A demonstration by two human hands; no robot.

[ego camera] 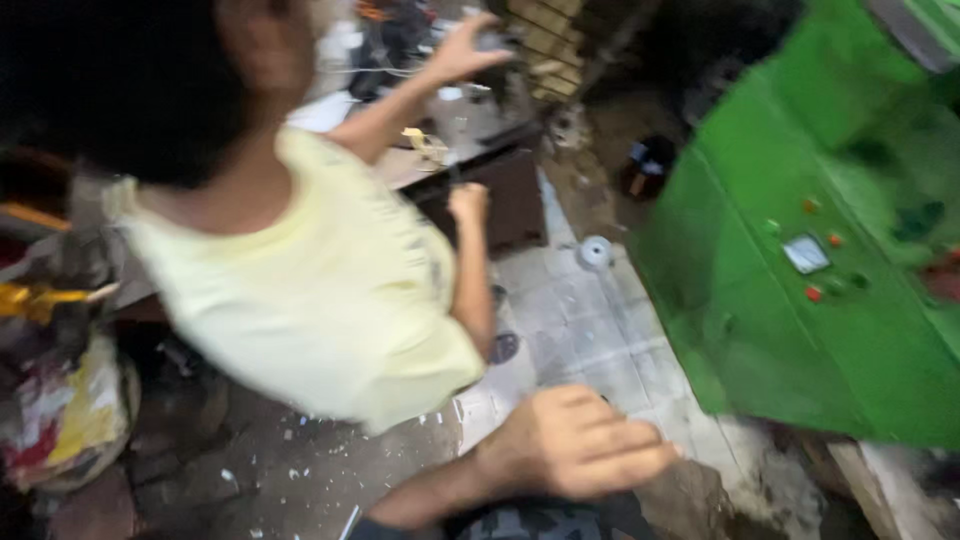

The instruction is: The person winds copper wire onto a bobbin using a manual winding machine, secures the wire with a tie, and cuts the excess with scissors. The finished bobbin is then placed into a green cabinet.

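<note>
Lowest in the blurred head view, one hand (575, 440) of the wearer is seen, its fingers curled loosely together and pointing right, with nothing gripped; whether it is the left or the right cannot be told, and the other hand is not shown. It is held above the floor (590, 330), which is laid with pale square tiles, gritty and strewn with small white chips. Just beside it to the right, a large green machine (800, 200) of smooth painted sheet metal is seen, with a slanted face set with small round red and green buttons and a pale square panel. A second person in a soft pale yellow shirt (320, 290) is bent over at the left, one arm stretched up towards a cluttered worktop (440, 140). A small round white object (595, 250) lies on the tiles.
</note>
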